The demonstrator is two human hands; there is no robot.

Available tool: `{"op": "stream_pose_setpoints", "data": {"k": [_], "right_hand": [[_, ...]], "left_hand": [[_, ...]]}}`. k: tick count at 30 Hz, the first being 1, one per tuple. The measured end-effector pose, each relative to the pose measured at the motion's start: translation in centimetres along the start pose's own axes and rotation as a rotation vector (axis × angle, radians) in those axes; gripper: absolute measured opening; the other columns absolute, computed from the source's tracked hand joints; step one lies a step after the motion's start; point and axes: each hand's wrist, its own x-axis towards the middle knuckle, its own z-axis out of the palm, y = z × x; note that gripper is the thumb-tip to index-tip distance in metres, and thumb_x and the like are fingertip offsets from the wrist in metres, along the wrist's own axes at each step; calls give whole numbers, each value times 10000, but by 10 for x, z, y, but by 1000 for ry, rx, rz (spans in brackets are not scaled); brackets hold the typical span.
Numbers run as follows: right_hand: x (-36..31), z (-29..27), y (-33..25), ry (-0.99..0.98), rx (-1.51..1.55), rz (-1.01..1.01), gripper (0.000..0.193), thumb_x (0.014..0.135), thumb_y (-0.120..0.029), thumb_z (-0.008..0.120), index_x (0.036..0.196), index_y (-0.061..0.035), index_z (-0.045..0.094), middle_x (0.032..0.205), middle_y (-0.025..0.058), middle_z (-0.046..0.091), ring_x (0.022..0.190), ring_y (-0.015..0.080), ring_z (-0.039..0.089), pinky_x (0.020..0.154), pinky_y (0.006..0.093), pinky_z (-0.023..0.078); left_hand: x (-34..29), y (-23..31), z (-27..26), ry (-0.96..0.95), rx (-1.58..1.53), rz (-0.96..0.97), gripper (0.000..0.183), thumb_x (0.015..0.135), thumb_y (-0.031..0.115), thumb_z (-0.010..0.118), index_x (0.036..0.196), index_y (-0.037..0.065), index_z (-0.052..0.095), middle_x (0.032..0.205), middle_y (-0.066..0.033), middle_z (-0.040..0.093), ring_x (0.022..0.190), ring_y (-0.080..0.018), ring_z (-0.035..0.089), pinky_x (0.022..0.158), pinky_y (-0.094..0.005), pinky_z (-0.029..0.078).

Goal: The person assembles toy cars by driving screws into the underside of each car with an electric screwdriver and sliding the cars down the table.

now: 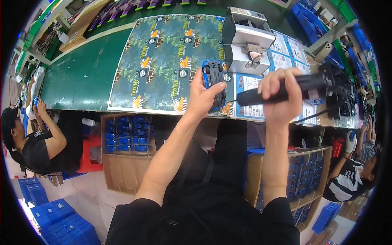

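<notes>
Over the front edge of the bench, my left hand (pixel 201 94) grips a blue toy car (pixel 214 77), its black underside with wheels turned up toward me. My fingers go round its left side and the thumb presses across the underside. My right hand (pixel 281 94) is wrapped around a black electric screwdriver (pixel 304 85) lying nearly level. Its thin bit points left at the lower part of the car; whether it touches cannot be made out. A black cord hangs from the tool. Just beyond the car stands a metal box-shaped machine (pixel 248 43).
A patterned printed sheet (pixel 163 61) covers the green bench (pixel 77 81). Cartons of blue toy cars stand below at left (pixel 122 163) and right (pixel 294 179). Dark parts (pixel 345 98) are heaped at the right. Co-workers sit at left (pixel 41 143) and right (pixel 355 175).
</notes>
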Motion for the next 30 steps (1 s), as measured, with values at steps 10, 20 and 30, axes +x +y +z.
{"op": "stream_pose_setpoints", "data": {"k": [10,20,30], "right_hand": [[-23,5,19,-111,53,-100,106,922,-91,563,923,-21,484,653,85,509,530,175,516,553,343,491],[-32,15,27,-225,80,-52,265,802,-44,735,912,-47,495,684,87,557,592,182,535,602,341,495],[-18,18,32,-330,88,-53,310,758,-132,788,881,-61,512,651,59,573,538,168,534,545,312,474]], "left_hand": [[0,-4,-1,28,13,13,468,832,-8,727,1245,36,510,1088,-102,655,848,-174,679,743,-327,574],[5,10,-2,120,-204,-199,355,858,20,706,1173,60,548,1046,-101,682,847,-205,689,731,-356,572],[9,18,-5,104,-231,-284,314,880,88,722,1147,52,560,997,-82,681,819,-182,679,733,-340,559]]}}
